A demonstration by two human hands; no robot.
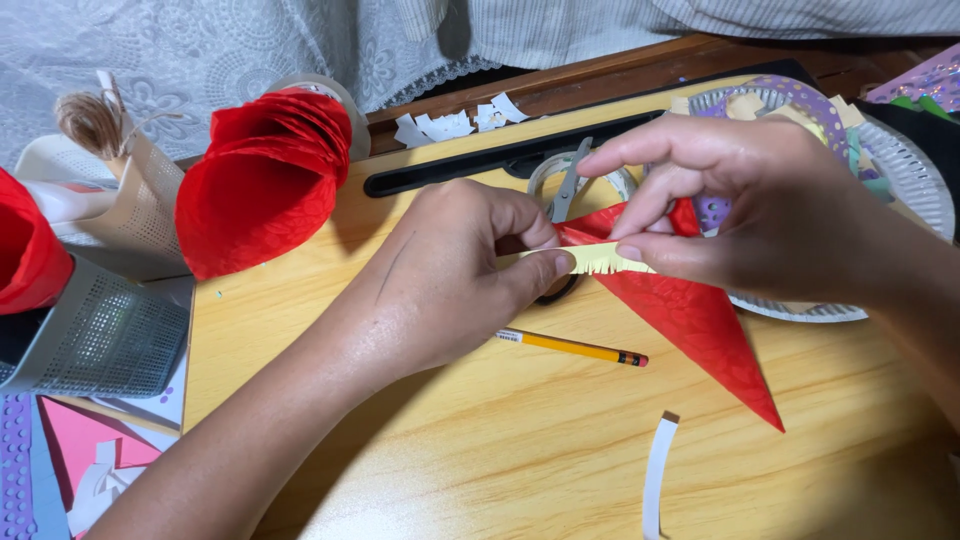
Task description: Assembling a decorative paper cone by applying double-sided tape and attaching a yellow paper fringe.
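Pinching yellow fringed strip (600, 260) between both hands (455, 275) (745, 205).

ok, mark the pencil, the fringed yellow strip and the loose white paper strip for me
pencil (575, 347), head view, middle of the yellow shaft.
fringed yellow strip (600, 259), head view, the fringed stretch between the two hands.
white paper strip (655, 475), head view, middle of its length, on the wooden board.

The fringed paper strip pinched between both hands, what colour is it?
The fringed strip is pale yellow, set against red paper; the head view shows it.
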